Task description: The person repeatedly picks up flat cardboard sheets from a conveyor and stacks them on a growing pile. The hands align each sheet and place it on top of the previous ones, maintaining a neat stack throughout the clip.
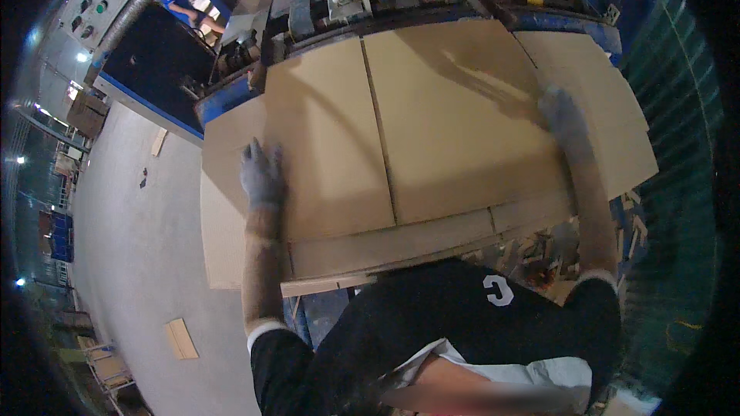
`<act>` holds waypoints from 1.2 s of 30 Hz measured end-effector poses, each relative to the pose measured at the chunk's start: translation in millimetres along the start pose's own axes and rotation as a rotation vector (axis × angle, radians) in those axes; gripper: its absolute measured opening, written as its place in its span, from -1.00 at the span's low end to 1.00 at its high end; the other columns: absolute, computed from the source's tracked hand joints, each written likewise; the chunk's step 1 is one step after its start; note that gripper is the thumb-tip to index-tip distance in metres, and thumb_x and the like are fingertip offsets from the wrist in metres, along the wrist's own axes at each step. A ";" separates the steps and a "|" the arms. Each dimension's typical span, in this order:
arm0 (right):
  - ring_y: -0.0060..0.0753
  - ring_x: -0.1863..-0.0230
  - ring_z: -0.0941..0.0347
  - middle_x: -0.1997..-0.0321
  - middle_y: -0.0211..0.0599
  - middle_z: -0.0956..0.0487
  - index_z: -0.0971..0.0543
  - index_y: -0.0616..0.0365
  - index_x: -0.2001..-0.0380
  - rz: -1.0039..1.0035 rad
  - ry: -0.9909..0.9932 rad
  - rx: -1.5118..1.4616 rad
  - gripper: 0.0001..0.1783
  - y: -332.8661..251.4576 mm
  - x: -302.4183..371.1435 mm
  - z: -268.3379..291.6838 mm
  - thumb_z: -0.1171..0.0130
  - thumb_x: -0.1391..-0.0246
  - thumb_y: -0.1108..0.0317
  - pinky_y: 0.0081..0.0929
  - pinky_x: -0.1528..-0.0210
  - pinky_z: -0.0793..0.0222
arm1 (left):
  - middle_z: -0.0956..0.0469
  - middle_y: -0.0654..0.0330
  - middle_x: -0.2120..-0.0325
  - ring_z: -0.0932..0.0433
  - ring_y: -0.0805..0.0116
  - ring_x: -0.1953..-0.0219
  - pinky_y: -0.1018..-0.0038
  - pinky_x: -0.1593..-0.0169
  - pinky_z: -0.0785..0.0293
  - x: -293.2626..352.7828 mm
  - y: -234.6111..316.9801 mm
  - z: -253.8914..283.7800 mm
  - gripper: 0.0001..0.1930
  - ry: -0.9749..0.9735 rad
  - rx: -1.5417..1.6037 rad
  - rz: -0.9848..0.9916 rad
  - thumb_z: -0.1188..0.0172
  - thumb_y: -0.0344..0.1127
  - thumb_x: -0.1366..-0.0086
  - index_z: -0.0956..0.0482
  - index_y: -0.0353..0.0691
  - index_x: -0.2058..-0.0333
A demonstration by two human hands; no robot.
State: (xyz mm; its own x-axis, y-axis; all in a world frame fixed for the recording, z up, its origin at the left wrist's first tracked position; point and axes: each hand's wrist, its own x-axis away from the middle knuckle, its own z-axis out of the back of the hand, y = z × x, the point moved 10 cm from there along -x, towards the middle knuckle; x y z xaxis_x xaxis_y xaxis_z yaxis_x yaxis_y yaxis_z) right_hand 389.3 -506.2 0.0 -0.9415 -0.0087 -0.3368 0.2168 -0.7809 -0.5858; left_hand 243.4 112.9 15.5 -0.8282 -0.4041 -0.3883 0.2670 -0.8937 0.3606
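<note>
A large flat cardboard sheet (462, 131) with dark crease lines lies in front of me, its far edge against a machine (331, 8). My left hand (263, 176), in a grey glove, rests on the left part of the sheet with its fingers apart. Near the right crease, my right hand (566, 119), also gloved, lies on the cardboard with its fingers stretched forward, slightly blurred. Neither hand is wrapped around anything. Below the sheet, more cardboard (385, 245) shows along the near side.
A control panel (104, 0) with buttons stands at the far left. Cardboard scraps (532, 258) are heaped under the near right edge. On the grey floor (139, 239) lies a small cardboard piece (181, 339). A green curtain-like wall (678, 185) runs along the right. Another person (185, 11) is partly visible beyond the machine.
</note>
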 end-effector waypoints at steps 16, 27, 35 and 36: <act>0.10 -0.32 -0.10 -0.29 -0.05 -0.27 -0.44 0.07 -0.09 0.572 -0.321 0.242 -0.18 -92.2 69.8 -27.4 -0.29 0.23 -0.16 0.00 -0.35 0.08 | -0.39 -0.05 -0.06 -0.38 -0.05 -0.11 0.07 -0.19 -0.25 58.2 81.4 16.9 -0.35 0.044 0.055 -0.855 -0.15 -0.04 -0.17 -0.30 -0.33 -0.14; 0.02 -0.19 -0.29 -0.08 -0.02 -0.45 -0.49 0.13 0.01 0.191 0.136 0.159 -0.48 -32.6 -38.4 -40.2 -0.22 -0.01 0.07 -0.15 -0.17 -0.25 | -0.21 -0.11 -0.21 -0.12 0.01 -0.30 0.03 -0.33 0.08 -59.7 92.9 -12.7 -0.06 0.237 -0.405 -0.250 -0.26 0.13 -0.08 -0.08 -0.37 -0.26; 0.02 -0.19 -0.30 -0.18 -0.04 -0.40 -0.33 0.18 -0.17 -0.055 0.186 1.096 -0.25 116.6 111.3 91.3 -0.17 -0.01 -0.06 -0.18 -0.11 -0.33 | -0.19 -0.08 -0.24 -0.18 0.12 -0.26 0.25 -0.32 -0.05 183.7 -213.7 71.0 -0.29 0.473 0.342 0.954 -0.02 0.08 -0.30 -0.19 -0.33 -0.24; -0.04 -0.16 -0.34 -0.15 -0.06 -0.43 -0.35 0.12 -0.17 -0.383 0.107 0.863 -0.30 164.6 117.2 98.5 -0.14 -0.04 -0.05 -0.20 -0.09 -0.34 | -0.23 -0.02 -0.23 -0.24 0.16 -0.22 0.26 -0.29 -0.11 205.3 -231.7 71.8 -0.39 0.499 0.353 0.984 0.03 0.01 -0.35 -0.23 -0.26 -0.24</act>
State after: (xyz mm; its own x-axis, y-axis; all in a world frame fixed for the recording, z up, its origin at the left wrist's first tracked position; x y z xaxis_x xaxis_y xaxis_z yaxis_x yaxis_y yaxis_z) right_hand 289.3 -697.3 -63.3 -0.8713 0.3673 -0.3255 -0.4074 -0.9111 0.0625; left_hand -23.8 251.0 -86.9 -0.0307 -0.9970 -0.0716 0.4705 -0.0776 0.8790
